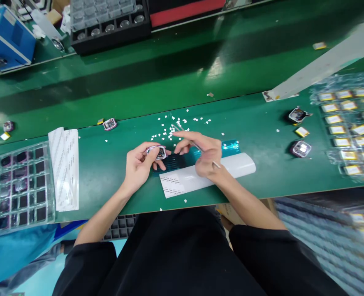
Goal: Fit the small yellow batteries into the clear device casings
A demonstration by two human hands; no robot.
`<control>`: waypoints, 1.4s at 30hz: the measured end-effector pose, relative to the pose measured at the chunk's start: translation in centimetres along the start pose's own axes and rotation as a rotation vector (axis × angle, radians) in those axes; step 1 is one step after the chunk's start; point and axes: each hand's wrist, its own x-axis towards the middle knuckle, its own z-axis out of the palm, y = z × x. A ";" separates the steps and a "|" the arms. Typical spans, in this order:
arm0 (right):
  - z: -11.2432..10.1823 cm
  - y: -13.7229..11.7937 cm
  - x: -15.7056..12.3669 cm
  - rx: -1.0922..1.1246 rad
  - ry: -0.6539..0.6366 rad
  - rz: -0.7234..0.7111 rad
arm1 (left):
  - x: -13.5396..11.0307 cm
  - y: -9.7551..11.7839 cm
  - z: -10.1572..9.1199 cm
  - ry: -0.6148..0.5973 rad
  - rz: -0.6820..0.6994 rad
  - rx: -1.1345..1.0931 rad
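My left hand grips a small electronic device casing with a pale rim and circuitry showing inside. Slim metal tweezers run through my right hand; their tips are over scattered white paper bits, and their rear end sticks out near the wrist. Whether the tips hold anything is too small to tell. Under and beside my hands lies a shiny dark blue film strip. A curled white backing sheet with printed labels at its left end lies below the right hand.
A clear tray with dark parts and white sticker strips lie left. Another casing sits at the back. More casings, a yellow-edged battery and a battery tray are right. A slanted white post rises nearby.
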 end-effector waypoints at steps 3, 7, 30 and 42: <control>-1.3 -0.7 0.1 -0.021 0.151 -0.008 | -1.8 0.6 0.3 -0.118 0.155 0.275; -2.8 -2.5 -1.8 -0.127 0.183 0.131 | -5.8 -0.7 1.0 -0.234 0.444 0.580; -2.4 -1.9 -9.5 -0.099 -0.260 0.346 | -8.6 -3.5 1.2 -0.295 0.537 0.890; -1.4 -4.1 -9.5 0.261 0.151 0.521 | -8.6 -1.6 2.4 -0.034 0.141 0.307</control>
